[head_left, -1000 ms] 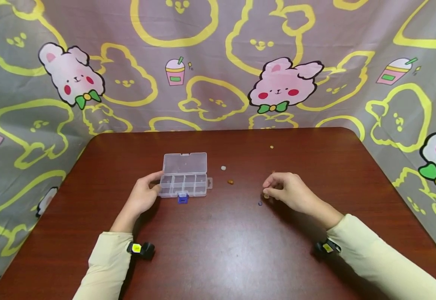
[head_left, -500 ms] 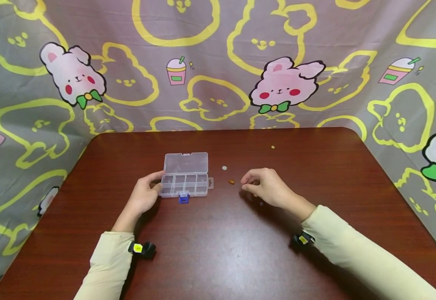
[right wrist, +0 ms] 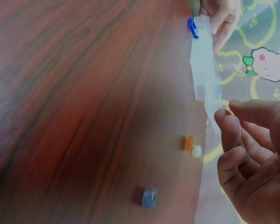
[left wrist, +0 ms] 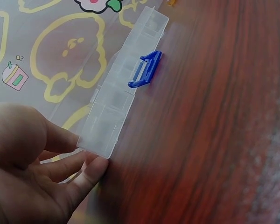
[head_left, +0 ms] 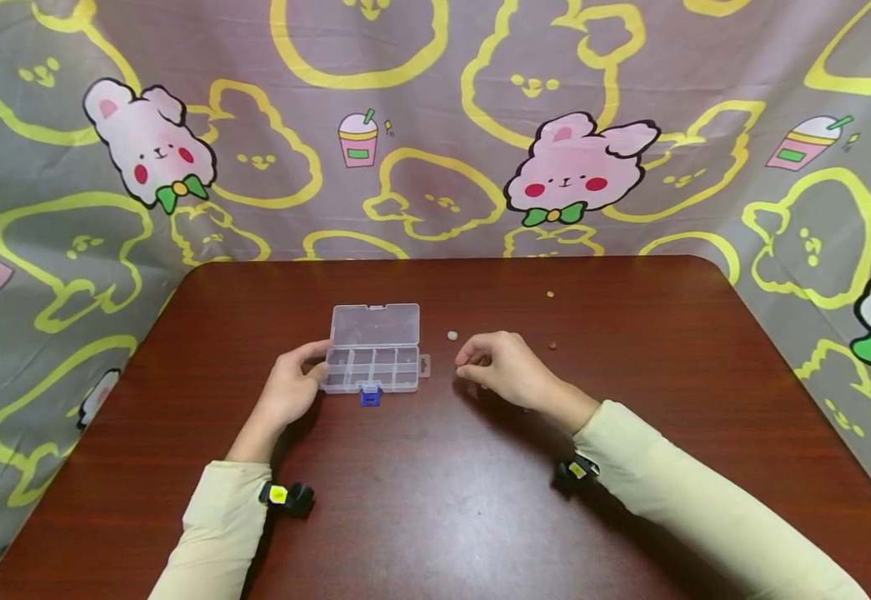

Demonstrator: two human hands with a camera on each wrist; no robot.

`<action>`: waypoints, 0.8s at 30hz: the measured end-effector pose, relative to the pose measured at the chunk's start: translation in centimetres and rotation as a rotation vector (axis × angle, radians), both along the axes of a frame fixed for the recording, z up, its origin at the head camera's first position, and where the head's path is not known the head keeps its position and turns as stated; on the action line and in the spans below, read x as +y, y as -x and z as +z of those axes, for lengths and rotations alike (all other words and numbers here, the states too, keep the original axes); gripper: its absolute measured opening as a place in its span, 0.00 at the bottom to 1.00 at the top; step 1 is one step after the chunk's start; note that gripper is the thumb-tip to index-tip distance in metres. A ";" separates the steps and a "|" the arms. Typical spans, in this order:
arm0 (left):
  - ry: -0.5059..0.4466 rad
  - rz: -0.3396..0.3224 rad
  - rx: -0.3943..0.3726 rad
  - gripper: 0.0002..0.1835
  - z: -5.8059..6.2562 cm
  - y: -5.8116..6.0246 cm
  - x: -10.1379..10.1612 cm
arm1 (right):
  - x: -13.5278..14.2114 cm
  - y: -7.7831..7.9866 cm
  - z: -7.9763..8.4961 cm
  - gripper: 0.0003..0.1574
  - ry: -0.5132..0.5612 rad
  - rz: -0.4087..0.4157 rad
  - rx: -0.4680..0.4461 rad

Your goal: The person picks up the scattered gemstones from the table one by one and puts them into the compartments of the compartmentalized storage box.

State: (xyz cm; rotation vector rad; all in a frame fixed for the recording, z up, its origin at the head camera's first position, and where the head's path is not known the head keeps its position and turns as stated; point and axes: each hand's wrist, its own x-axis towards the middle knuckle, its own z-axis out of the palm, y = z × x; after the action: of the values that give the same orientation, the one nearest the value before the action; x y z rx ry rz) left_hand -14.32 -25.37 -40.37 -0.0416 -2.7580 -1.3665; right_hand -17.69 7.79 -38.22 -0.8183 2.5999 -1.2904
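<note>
My left hand (head_left: 298, 386) grips the left end of a clear plastic compartment box (head_left: 372, 379), thumb at its front corner and fingers behind. The lid (head_left: 375, 325) is folded back and a blue latch (left wrist: 149, 70) hangs at the front. Just right of the box, my right hand (head_left: 506, 367) is above the table with thumb and forefinger pressed together. A tiny orange sliver of a bead (right wrist: 230, 112) shows between those fingertips; most of it is hidden. An orange bead (right wrist: 189, 143), a white bead (right wrist: 196, 150) and a blue bead (right wrist: 149, 198) lie below the hand.
A yellow bead (head_left: 551, 293) lies toward the back of the brown table (head_left: 435, 517). Behind the right hand is a small brown bead (head_left: 553, 345). A patterned cloth (head_left: 435, 125) hangs along the back and sides.
My right hand has moved left from the beads toward the box, and now covers the orange bead in the head view. My left hand stays on the box. The head view has shifted slightly.
</note>
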 end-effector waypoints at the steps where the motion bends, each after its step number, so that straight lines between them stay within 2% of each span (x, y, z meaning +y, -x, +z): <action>1: 0.002 -0.003 0.004 0.20 0.0 0.0 0.0 | -0.2 0.0 0.0 0.02 0.000 0.005 0.004; 11: -0.011 -0.002 0.008 0.20 -0.3 0.1 -0.1 | -2.1 0.6 0.0 0.02 -0.002 0.034 0.017; 24: -0.018 -0.005 0.003 0.20 -0.1 0.1 -0.1 | -4.5 1.1 -0.1 0.02 0.040 0.057 -0.014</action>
State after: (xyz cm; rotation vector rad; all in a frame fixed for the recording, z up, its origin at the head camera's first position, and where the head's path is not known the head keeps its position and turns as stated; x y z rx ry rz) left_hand -14.46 -25.50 -40.48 -0.0491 -2.7449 -1.3908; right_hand -18.80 3.26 -38.30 -0.8793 2.5287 -1.3318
